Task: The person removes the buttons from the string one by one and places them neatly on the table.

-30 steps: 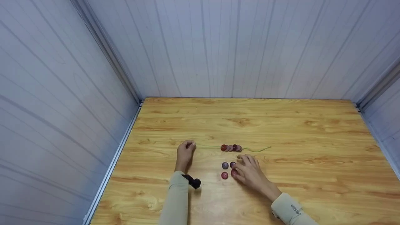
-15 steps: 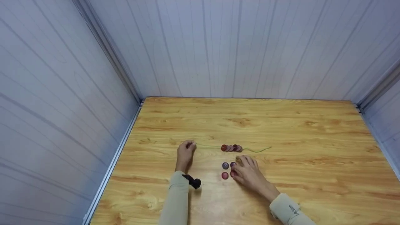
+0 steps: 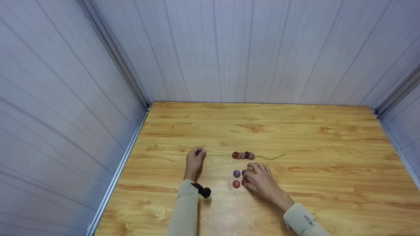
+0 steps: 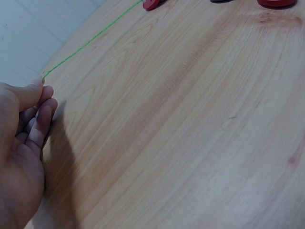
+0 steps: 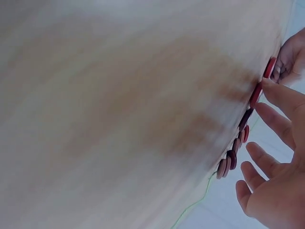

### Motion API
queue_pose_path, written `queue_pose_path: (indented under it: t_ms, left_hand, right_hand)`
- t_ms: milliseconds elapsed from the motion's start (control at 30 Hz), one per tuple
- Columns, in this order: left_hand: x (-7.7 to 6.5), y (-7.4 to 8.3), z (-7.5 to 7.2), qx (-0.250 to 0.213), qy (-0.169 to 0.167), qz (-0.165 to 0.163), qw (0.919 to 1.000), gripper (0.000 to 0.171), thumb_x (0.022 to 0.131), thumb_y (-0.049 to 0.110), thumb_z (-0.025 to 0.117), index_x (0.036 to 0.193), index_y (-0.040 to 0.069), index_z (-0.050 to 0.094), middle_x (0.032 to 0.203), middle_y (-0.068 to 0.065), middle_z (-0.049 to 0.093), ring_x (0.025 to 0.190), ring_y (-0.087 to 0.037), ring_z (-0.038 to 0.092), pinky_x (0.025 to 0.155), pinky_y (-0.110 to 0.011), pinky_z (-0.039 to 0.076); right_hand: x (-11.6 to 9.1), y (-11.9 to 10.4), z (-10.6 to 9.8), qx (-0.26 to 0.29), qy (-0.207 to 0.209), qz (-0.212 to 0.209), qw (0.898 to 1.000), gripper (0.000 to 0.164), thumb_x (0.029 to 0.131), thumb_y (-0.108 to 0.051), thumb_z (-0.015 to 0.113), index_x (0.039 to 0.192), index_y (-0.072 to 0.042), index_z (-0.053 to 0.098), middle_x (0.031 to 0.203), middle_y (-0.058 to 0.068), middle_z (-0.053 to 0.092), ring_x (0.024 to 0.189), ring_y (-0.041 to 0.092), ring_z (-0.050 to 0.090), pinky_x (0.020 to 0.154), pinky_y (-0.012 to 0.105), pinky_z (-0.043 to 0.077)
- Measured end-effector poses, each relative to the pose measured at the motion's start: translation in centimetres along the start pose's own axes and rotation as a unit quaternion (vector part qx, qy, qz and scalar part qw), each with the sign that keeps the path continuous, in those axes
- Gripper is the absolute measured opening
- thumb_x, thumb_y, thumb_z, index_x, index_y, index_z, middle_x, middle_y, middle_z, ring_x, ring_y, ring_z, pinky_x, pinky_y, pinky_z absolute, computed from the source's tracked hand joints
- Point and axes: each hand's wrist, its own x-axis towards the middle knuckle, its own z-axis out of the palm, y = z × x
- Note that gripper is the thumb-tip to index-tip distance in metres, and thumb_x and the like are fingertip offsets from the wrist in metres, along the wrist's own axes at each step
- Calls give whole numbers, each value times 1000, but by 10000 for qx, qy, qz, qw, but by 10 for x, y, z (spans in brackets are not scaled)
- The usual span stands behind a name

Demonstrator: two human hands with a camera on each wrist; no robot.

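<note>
My left hand [image 3: 195, 161] pinches the end of a green string [image 4: 90, 42] between thumb and fingers. From there the string runs right to a row of overlapping red, brownish-pink and dark buttons [image 3: 242, 155]; its loose tail [image 3: 270, 159] extends beyond them. Below the row, a purple-grey button [image 3: 236, 173], a pink-red button [image 3: 236, 184], a dark purple button [image 3: 244, 172] and a red button [image 3: 244, 182] lie in a square. The thumb and index finger of my right hand [image 3: 261, 182] hold the red button by its edge on the table, partly covering it; the other fingers are spread.
The wood-grain table [image 3: 311, 137] extends well beyond the buttons on both sides. Pale panel walls [image 3: 213, 49] stand behind it and at its left and right. A black wrist device [image 3: 204, 191] sticks out from the left sleeve.
The red button at my right fingertips has shifted slightly left and toward me, with my right hand moving along a little. My left hand and the string stay nearly still.
</note>
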Motion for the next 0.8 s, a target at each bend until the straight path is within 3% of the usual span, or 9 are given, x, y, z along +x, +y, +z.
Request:
queue_pose_path:
  t_ms: [267, 533, 800]
  left_hand:
    - [0, 0, 0, -44, 3, -63, 10000, 16, 95, 15, 59, 101, 2, 67, 88, -9, 64, 80, -17, 58, 72, -26, 48]
    - [1, 0, 1, 42, 65, -47, 10000, 14, 94, 13, 60, 99, 2, 67, 86, -8, 64, 79, -15, 58, 71, -26, 47]
    - [1, -1, 1, 145, -8, -83, 9999, 16, 95, 17, 59, 101, 3, 67, 88, -7, 65, 81, -16, 59, 74, -28, 49]
  right_hand:
    - [11, 18, -13, 249, 364, 640, 9970, 24, 81, -21, 77, 103, -13, 68, 127, 15, 54, 121, 38, 42, 97, 56, 31]
    - [20, 34, -17, 310, 411, 1265, 9906, 28, 84, -23, 74, 108, -10, 67, 128, 14, 52, 121, 36, 42, 98, 54, 31]
    - [31, 41, -15, 578, 466, 1622, 9840, 29, 84, -21, 73, 110, -9, 66, 129, 18, 52, 123, 38, 40, 102, 55, 26]
